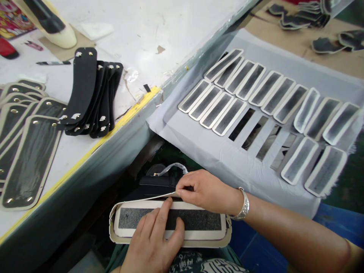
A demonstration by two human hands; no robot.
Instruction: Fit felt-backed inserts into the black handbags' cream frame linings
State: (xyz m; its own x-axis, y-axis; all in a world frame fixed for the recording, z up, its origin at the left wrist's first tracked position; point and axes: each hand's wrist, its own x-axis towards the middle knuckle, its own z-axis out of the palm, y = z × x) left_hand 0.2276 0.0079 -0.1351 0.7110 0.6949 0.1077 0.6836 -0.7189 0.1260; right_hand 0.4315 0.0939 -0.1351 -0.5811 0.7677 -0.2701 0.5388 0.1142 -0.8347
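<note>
A long cream-edged piece with a dark central strip (199, 220) lies across my lap at the bottom centre. My left hand (159, 231) rests on top of it with the fingers spread over the strip. Along its far side, my right hand (196, 187) pinches the thin cream edge (153, 197) between thumb and bent fingers and lifts it slightly. Part of the pinched edge is hidden by the fingers. Just beyond the piece is a black bag (159, 180) with a zip and a wrapped handle.
White table (136, 22) at left holds stacked black strips (83, 83), cream-edged panels (31, 163), a pen (53, 63) and a pale tool. On the right, grey cloth (187, 140) carries several cream-bordered dark pieces (298, 159). Dark curved pieces lie behind it.
</note>
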